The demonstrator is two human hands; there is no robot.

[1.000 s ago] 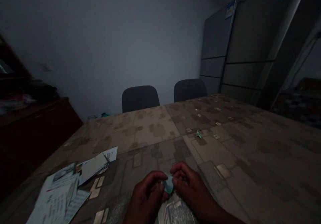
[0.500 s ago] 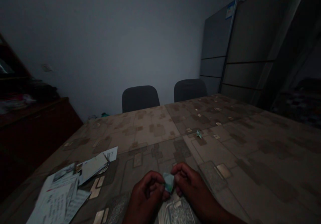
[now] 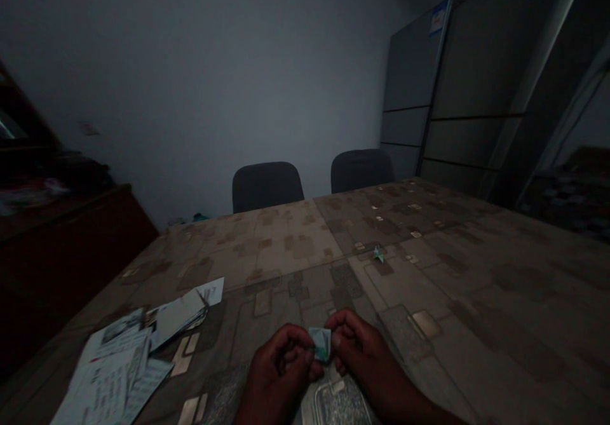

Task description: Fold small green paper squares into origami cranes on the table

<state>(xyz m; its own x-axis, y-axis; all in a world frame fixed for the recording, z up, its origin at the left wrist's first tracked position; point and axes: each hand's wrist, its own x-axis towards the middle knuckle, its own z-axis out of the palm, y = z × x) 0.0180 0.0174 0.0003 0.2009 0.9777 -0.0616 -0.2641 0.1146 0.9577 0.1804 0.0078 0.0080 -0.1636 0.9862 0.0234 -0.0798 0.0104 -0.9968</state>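
Left fingers: on your left hand [image 3: 281, 371], the thumb and forefinger are brought together on the left edge of a small folded paper [image 3: 321, 344]; the other fingers curl under.
Right fingers: on your right hand [image 3: 361, 350], the thumb and bent fingers close in on the paper's right edge, with little gap between them; you can't tell how firm that pinch is.
Folded paper: pale blue with a green patch low on its face, it sits between your two sets of fingertips, near the table's front edge; its exact folds are too dim to make out.
Table: your hands are over a brown cloth [image 3: 481, 342] patterned with rounded rectangles.
Green piece: a small, pointed folded shape [image 3: 378, 255] rests on the cloth, beyond your right hand and well apart from it.
Paper pile: loose printed sheets [image 3: 100, 377] overlap to your left, with a stack of smaller cards [image 3: 178, 317] just beside them.
Far edge: two dark chairs [image 3: 267, 188] stand there, before a plain wall [image 3: 238, 82].
Sides: a reddish cabinet [image 3: 81, 241] is at your left, and tall panelled doors [image 3: 407, 82] are at your right.
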